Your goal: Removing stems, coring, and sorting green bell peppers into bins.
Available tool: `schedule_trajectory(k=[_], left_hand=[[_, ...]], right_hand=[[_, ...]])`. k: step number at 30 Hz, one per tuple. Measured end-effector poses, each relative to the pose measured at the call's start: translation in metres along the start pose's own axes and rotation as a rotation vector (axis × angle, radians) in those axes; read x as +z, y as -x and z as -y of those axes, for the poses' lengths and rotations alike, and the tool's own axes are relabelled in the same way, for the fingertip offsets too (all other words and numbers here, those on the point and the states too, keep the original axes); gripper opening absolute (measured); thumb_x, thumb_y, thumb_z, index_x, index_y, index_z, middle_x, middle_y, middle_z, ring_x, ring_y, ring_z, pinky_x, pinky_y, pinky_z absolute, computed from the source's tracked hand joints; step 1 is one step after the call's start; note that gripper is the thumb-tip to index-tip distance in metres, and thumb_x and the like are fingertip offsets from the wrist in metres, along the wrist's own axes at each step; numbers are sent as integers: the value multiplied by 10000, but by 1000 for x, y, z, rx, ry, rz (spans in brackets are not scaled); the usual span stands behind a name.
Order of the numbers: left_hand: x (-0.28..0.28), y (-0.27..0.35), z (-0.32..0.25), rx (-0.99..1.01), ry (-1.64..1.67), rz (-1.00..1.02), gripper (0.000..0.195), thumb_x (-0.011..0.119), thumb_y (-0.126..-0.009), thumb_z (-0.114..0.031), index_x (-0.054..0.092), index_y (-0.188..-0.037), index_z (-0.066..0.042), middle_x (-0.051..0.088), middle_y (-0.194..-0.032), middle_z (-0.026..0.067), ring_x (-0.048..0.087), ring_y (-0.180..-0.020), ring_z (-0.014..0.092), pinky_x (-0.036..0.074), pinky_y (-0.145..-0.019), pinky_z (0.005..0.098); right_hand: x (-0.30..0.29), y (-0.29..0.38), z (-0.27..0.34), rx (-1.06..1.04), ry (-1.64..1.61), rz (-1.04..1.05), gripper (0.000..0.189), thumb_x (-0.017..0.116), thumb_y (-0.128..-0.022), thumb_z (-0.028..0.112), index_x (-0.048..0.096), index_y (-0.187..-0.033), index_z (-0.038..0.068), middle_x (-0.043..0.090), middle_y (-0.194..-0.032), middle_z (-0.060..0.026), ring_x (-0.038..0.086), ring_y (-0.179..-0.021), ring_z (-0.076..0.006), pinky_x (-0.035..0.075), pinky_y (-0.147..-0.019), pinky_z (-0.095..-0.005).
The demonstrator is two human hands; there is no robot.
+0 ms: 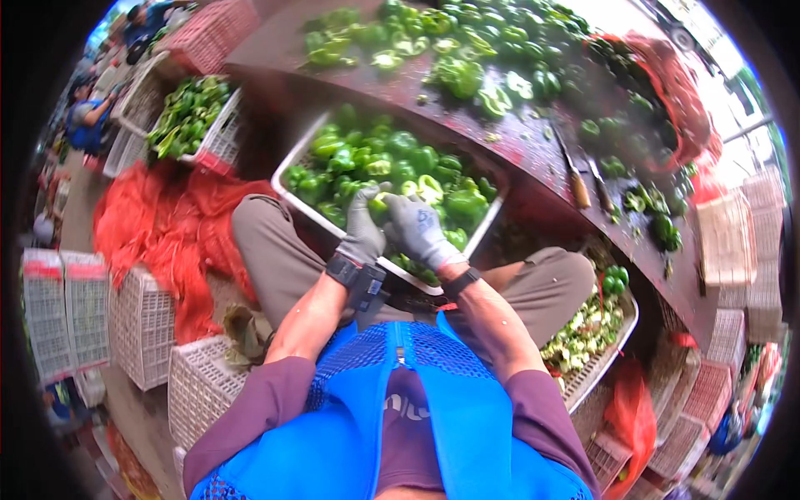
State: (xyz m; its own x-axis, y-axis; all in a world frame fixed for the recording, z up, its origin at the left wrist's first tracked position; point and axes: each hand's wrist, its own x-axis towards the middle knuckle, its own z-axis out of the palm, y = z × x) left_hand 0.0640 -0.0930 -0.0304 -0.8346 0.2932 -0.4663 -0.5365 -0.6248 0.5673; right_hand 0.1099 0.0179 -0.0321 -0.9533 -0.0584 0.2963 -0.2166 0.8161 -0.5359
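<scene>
Both hands wear grey work gloves and meet over a white plastic crate (312,222) full of green bell peppers (403,147). Between the fingers of my left hand (364,228) and my right hand (417,226) is a light green pepper piece (379,205), partly hidden by them. The fingers of both hands are bent around it. A cut pepper (430,189) lies just beyond my right hand. On the dark red table past the crate lie two knives, one with a wooden handle (580,189) and one with a darker handle (604,195), both away from the hands.
Whole and cut peppers cover much of the table (487,128), beside a red mesh sack (681,94). A crate of pepper scraps (587,378) stands by the right knee. At the left are red netting (162,212), a crate of peppers (225,128) and upturned crates (140,325). People work at upper left.
</scene>
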Motion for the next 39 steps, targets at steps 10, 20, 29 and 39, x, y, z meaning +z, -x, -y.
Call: schedule_trajectory(k=[10, 20, 29, 39], left_hand=[[-17, -20, -30, 156, 34, 38, 381, 621, -808, -272, 618, -1128, -65, 615, -1091, 71, 582, -1020, 199, 458, -955, 331], [-45, -53, -68, 141, -193, 214, 423, 579, -838, -151, 559, -1243, -31, 648, -1043, 113, 632, -950, 189, 503, -924, 315], [-93, -144, -151, 1002, -1724, -383, 520, 719, -795, -344, 573, -1240, -118, 610, -1101, 213, 587, -1000, 377, 490, -861, 474], [-108, -190, -121, 919, -2196, -146, 675, 613, -881, -448, 406, -1448, -147, 537, -1304, 141, 487, -1161, 347, 392, -1001, 459]], right_hand=[[15, -40, 29, 124, -223, 26, 388, 569, -802, 100, 536, -1185, 43, 648, -912, -234, 644, -826, -408, 498, -698, -485], [39, -57, 1, 506, -893, 143, 257, 581, -899, 215, 597, -1045, 4, 626, -828, -93, 587, -728, -173, 476, -671, -321], [-158, -2, -49, 540, -334, -366, 301, 613, -907, 265, 609, -1120, 53, 669, -903, -82, 645, -738, -188, 504, -651, -301], [-253, 169, -90, 1086, 830, 201, 437, 617, -865, 241, 554, -1292, 171, 629, -1230, -150, 650, -1017, -346, 512, -852, -470]])
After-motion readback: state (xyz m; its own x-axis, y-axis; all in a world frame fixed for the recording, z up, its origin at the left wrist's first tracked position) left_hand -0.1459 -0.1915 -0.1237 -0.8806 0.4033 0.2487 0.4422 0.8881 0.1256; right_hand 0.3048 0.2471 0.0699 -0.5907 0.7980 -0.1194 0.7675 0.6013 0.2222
